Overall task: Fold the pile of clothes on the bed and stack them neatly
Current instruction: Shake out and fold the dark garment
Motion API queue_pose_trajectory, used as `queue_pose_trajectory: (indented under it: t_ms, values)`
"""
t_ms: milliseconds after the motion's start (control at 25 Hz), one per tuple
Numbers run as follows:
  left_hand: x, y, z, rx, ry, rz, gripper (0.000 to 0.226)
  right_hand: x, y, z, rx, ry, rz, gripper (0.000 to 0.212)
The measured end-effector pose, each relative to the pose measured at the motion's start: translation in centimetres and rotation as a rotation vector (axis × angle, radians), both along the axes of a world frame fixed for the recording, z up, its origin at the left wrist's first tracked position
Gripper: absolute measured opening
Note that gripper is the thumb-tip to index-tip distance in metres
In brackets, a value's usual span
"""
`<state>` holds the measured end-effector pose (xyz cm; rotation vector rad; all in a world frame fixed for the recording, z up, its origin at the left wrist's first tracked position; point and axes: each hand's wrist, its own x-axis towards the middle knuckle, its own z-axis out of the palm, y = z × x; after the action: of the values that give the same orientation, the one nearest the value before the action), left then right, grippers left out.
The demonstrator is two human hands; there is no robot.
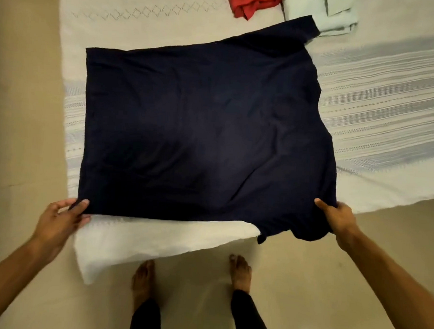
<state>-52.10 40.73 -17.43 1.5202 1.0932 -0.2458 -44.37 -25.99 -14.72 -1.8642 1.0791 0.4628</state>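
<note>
Presently, step in hand: spreading the dark shirt [200,128] flat on the bed [380,102] ahead of the first fold; judged early in the task, no folded stack visible.
Shirt position: centre of frame, laid wide across the white bedspread, hem side toward frame left, one sleeve reaching the upper right; near edge along the lower middle, right near corner bunched and hanging off the mattress edge.
Left hand [59,219]: lower left of frame; thumb on top, fingers beneath, pinching the near left corner of the shirt; not released.
Right hand [338,218]: lower right of frame; thumb over the cloth, fingers curled under, grasping the gathered fabric at the near right; clenched on cloth, not empty.
Advice, tension: draw both corners apart and toward the body evenly, so the shallow creases across the middle flatten.
Advice, right corner: lift the drooping bunch back onto the bedspread before folding; otherwise likely a crooked edge.
Advice, alignment: square the near edge with the mattress edge, then fold the sides inward.
Remaining pile: red garment [252,1] and pale green garment [327,14] at the top of frame, crumpled, the green one touching the shirt's far sleeve; both judged unfolded.
Risk: slippage of the overhanging part toward the floor [355,284].
</note>
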Motion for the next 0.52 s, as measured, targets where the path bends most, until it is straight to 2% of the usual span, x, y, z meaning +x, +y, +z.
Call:
queue_pose_trajectory:
  t_ms: [40, 120, 240, 280, 360, 440, 520]
  values:
    - [-0.4, -0.2, -0.2, 0.000, 0.000, 0.062, 0.057, -0.5, -0.6, 0.4, 0.077, -0.019, 0.008, 0.053]
    - [-1.3, -0.7, -0.1, -0.021, 0.008, 0.115, 0.048, -1.7, -2.1, 2.0, 0.217, -0.091, -0.034, 0.050]
    - [-2.9, -2.1, 1.5, -0.052, 0.040, 0.120, 0.029, -4.4, -4.2, 4.3, 0.166, -0.148, 0.004, 0.042]
    - [-3.3, -2.7, 2.5, -0.051, 0.050, 0.121, 0.018, -5.4, -4.6, 4.6, 0.136, -0.130, 0.028, 0.042]
    - [-4.0, -4.1, 3.6, -0.015, 0.061, 0.122, 0.004, -6.7, -5.2, 4.8, 0.127, -0.058, 0.022, 0.059]
    - [-4.2, -4.9, 4.5, 0.011, 0.050, 0.124, 0.005, -7.2, -5.4, 4.5, 0.142, 0.017, 0.034, 0.076]
    - [-4.0, -5.2, 5.3, -0.012, 0.043, 0.144, 0.011, -7.1, -5.4, 4.3, 0.152, 0.092, 0.004, 0.066]
